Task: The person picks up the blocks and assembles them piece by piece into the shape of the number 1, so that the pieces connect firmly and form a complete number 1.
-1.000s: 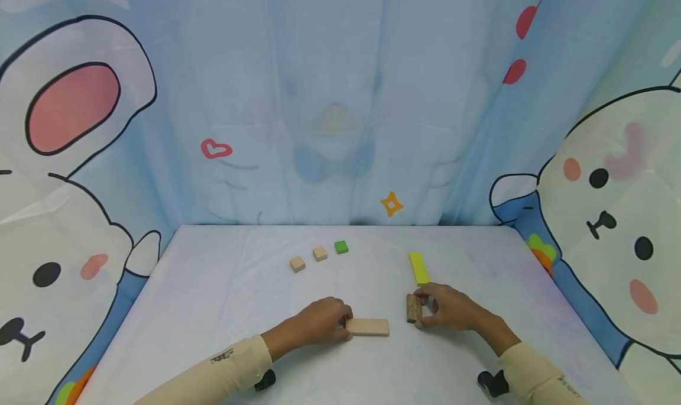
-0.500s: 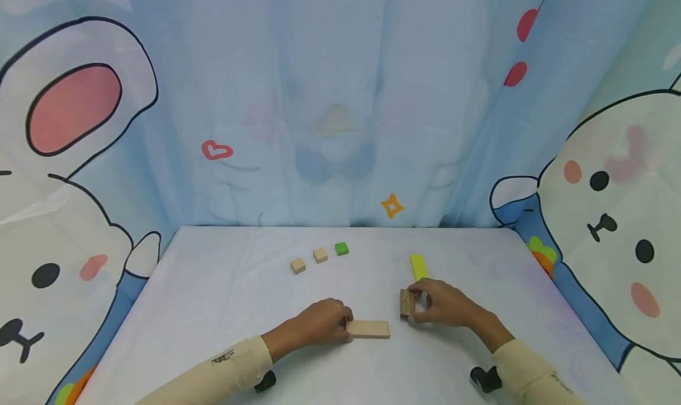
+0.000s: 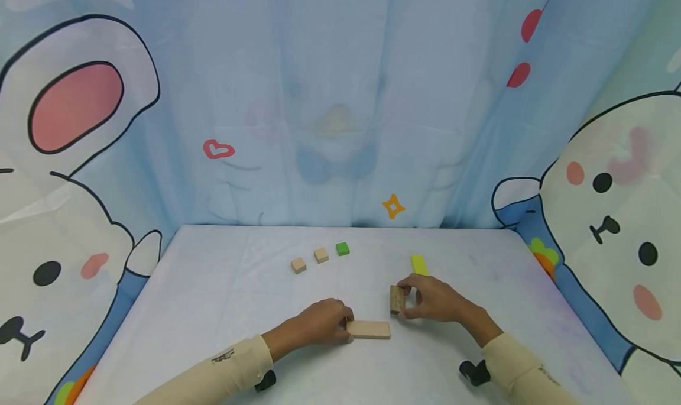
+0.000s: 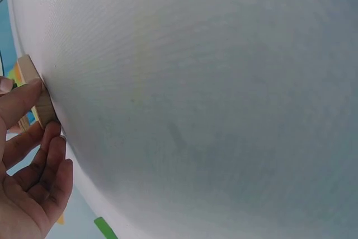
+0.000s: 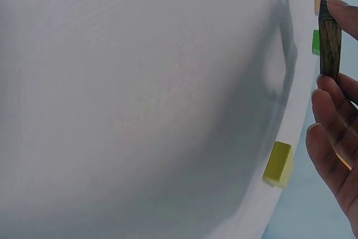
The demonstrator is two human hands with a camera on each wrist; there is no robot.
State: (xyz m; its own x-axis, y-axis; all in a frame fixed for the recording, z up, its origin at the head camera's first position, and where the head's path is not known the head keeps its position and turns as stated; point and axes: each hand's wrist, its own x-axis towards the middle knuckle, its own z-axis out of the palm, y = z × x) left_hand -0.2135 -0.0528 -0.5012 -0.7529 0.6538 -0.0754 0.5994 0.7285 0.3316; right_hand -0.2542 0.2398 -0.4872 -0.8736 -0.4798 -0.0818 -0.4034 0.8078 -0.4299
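In the head view my left hand (image 3: 319,322) pinches the left end of a flat, pale wooden block (image 3: 370,330) lying on the table. The left wrist view shows thumb and fingers on that block (image 4: 46,107), near the frame's left edge. My right hand (image 3: 438,299) holds a short, dark brown wooden block (image 3: 396,300) between thumb and fingertips, up and to the right of the pale one. In the right wrist view the dark block (image 5: 331,46) is gripped at its two ends and held above the table, with the hand's shadow on the cloth.
A yellow block (image 3: 419,264) lies behind my right hand, partly covered by it. Farther back stand a pale cube (image 3: 298,265), a second pale cube (image 3: 321,255) and a green cube (image 3: 343,249). The white table (image 3: 229,287) ends at a printed blue curtain (image 3: 330,56).
My right hand has moved left and slightly away from me, carrying the dark wooden block. My left hand stays in place on the pale block.
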